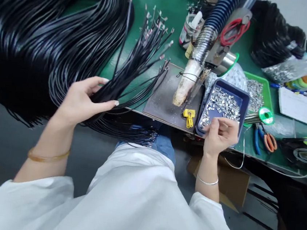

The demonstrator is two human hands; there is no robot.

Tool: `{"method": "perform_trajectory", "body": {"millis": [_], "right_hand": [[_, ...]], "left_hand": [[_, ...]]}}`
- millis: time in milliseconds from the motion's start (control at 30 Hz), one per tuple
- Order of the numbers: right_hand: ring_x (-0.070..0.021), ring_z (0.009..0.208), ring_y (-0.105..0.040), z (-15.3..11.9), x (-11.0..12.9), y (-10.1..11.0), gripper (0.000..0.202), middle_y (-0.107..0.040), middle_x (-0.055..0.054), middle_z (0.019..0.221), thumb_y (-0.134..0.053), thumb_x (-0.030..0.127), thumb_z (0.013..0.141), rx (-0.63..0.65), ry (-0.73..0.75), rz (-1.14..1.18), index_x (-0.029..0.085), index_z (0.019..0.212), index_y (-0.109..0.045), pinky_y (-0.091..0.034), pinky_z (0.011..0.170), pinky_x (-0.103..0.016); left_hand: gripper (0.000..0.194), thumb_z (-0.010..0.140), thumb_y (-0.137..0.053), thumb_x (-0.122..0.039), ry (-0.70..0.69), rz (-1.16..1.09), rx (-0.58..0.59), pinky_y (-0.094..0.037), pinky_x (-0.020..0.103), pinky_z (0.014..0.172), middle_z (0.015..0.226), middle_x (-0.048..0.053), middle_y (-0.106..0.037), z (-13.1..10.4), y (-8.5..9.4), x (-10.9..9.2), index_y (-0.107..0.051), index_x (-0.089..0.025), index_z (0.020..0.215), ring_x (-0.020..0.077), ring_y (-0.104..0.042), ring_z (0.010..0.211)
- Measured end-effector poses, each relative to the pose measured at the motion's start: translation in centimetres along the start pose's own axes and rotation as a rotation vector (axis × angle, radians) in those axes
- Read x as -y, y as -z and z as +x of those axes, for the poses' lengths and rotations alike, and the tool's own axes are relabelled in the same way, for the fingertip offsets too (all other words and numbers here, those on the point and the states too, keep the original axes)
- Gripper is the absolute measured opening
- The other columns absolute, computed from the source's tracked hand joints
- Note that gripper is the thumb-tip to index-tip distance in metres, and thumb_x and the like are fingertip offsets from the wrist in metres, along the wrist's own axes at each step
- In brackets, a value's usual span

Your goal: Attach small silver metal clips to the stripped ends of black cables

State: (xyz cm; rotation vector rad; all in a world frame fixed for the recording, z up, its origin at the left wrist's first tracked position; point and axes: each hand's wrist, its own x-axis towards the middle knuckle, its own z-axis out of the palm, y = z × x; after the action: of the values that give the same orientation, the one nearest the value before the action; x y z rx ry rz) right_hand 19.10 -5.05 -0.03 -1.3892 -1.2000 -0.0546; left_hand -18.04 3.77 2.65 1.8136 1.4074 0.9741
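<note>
Apparently, we hold the bundle of black cables (pixel 131 63) in the middle so that its many light-tipped ends stay together. The left hand (pixel 77 99) has its grip wrapped around them, above the front edge of the bench (pixel 170 3), and the ends fan out toward the far edge, free of our fingers. The large heap of black cables (pixel 41 30) covers the left part of the bench and hangs over its front edge, probably because it is too long to lie fully on top.

Our right hand (pixel 221 135) is over the near edge of the navy tray (pixel 244 102), its fingers curled beside the small metal pieces (pixel 223 102); we cannot tell whether the fingertips meet or pinch one piece. This tray stands at the front edge, just right of the dark plate (pixel 160 97), presumably for easy reach. On the plate's front right corner lies a yellow clip (pixel 188 118), below the hose (pixel 224 16).
</note>
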Motion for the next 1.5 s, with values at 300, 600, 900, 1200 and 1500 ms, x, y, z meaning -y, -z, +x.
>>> {"method": "perform_trajectory", "body": {"millis": [300,600,900,1200,1500], "right_hand": [[-0.0113,0.053,-0.063,2.2,5.1,4.1,0.029,-0.067,0.005,0.071,-0.055,0.027,0.095,0.202,0.142,-0.243,0.026,0.125,-0.053,-0.045,0.050,-0.025],[-0.0125,0.057,-0.058,5.2,-1.7,4.2,0.013,-0.066,0.004,0.069,-0.067,0.028,0.082,0.406,-0.165,-0.525,0.023,0.076,-0.056,-0.045,0.065,-0.029],[-0.0159,0.069,-0.056,7.3,-4.8,1.5,0.010,-0.064,0.000,0.077,-0.064,0.020,0.075,0.541,-0.164,-0.514,0.022,0.069,-0.057,-0.042,0.068,-0.031],[-0.0133,0.064,-0.053,5.9,-3.6,2.0,0.011,-0.063,0.001,0.076,-0.062,0.018,0.076,0.545,-0.183,-0.595,0.022,0.069,-0.054,-0.040,0.069,-0.030],[-0.0152,0.073,-0.059,4.2,-2.9,2.1,0.013,-0.062,0.001,0.077,-0.061,0.021,0.082,0.323,-0.102,-0.515,0.023,0.072,-0.053,-0.046,0.065,-0.029]], "left_hand": [[0.040,0.070,-0.083,-0.055,0.007,0.080,-0.005,-0.042,0.028,0.064,0.072,-0.001,-0.071,2.1,-2.9,1.9,-0.076,-0.020,0.088,0.0148,-0.058,0.066],[0.025,0.082,-0.075,-0.033,-0.229,0.469,-0.277,-0.046,0.036,0.080,0.097,0.010,-0.072,0.8,-5.5,-0.3,-0.077,-0.016,0.101,0.0230,-0.062,0.087],[0.027,0.098,-0.051,-0.021,-0.532,0.616,0.088,-0.041,0.037,0.070,0.083,0.010,-0.069,0.8,-13.6,-3.8,-0.075,-0.018,0.086,0.0256,-0.058,0.081],[0.025,0.095,-0.052,-0.012,-0.319,0.406,-0.039,-0.045,0.034,0.076,0.102,0.011,-0.068,5.8,-14.4,-3.6,-0.070,-0.014,0.113,0.0232,-0.063,0.086],[0.010,0.089,-0.062,-0.016,-0.378,0.375,0.025,-0.047,0.034,0.074,0.085,0.008,-0.063,4.6,-14.6,-3.8,-0.066,-0.017,0.080,0.0232,-0.061,0.084]]}}
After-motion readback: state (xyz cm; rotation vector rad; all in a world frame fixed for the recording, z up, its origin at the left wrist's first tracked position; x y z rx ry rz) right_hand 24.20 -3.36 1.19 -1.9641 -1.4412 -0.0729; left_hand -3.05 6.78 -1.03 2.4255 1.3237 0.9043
